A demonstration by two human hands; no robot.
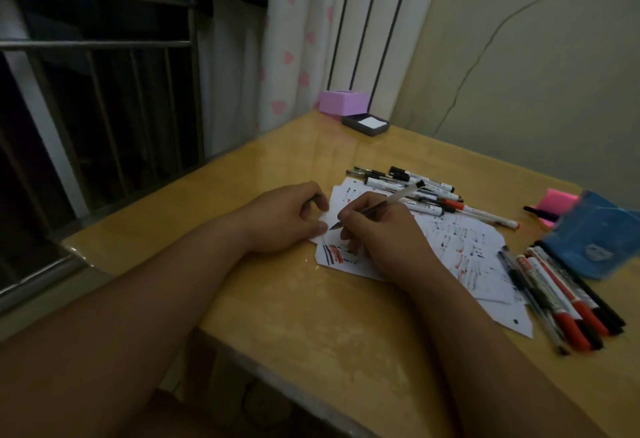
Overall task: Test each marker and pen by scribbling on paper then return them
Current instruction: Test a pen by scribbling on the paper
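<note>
Right hand (377,231) grips pen (393,199), left hand (287,219) pinches paper (460,240); dark tray (355,125) holds white notes (372,122)

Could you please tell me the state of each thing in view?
pen: held, tip at the paper.
right hand: grips the pen.
left hand: fingers curled, pinching the paper's edge.
paper: flat, covered in red and black scribbles.
markers on the right: capped, lying side by side.

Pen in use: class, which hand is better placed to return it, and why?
Probably right: the right hand grips the pen and the other pens lie on its side; the left hand holds the paper.
</note>
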